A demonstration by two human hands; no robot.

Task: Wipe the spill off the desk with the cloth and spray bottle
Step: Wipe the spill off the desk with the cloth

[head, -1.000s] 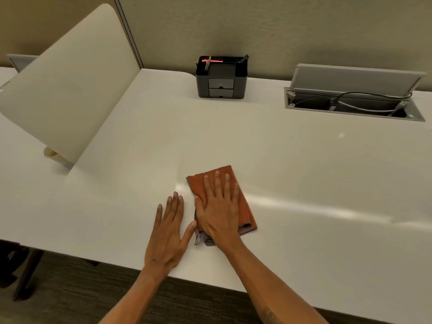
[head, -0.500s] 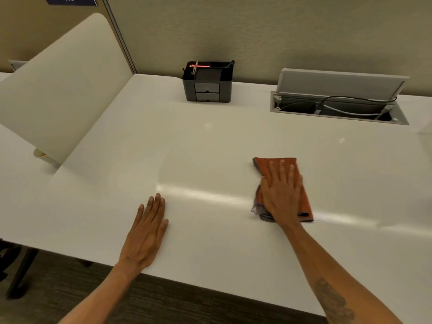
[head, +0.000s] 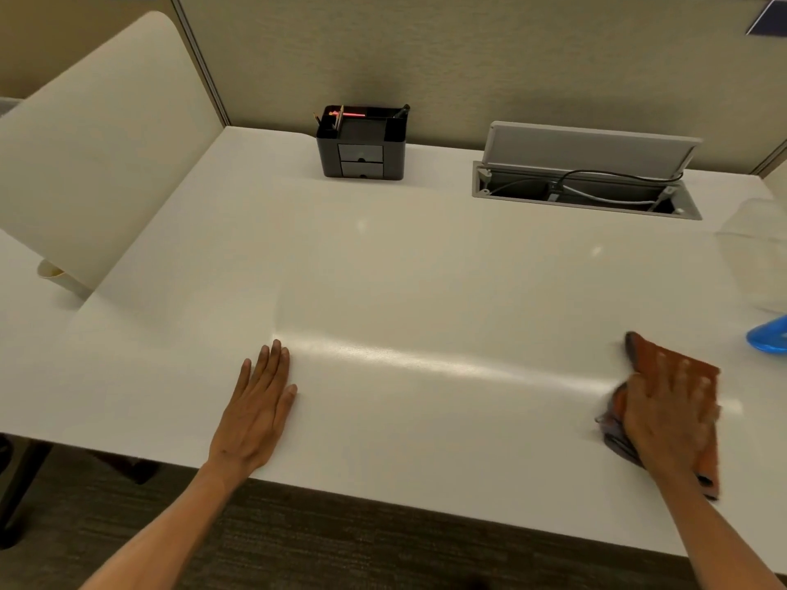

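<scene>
Head cam: right hand [head: 666, 413] flat, pressing cloth [head: 698, 376] on desk [head: 426, 270]; left hand [head: 255, 413] flat, empty.

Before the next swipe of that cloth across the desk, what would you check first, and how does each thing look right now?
1. Right hand flat on the cloth: ok.
2. Left hand bracing on the desk, off the cloth's path: ok.
3. Blue object at the right edge, close to the cloth: not ok, could be bumped.
4. Spill gone: cannot tell, only glare shows.
5. Black organizer and open cable tray far back, out of reach: ok.
</scene>
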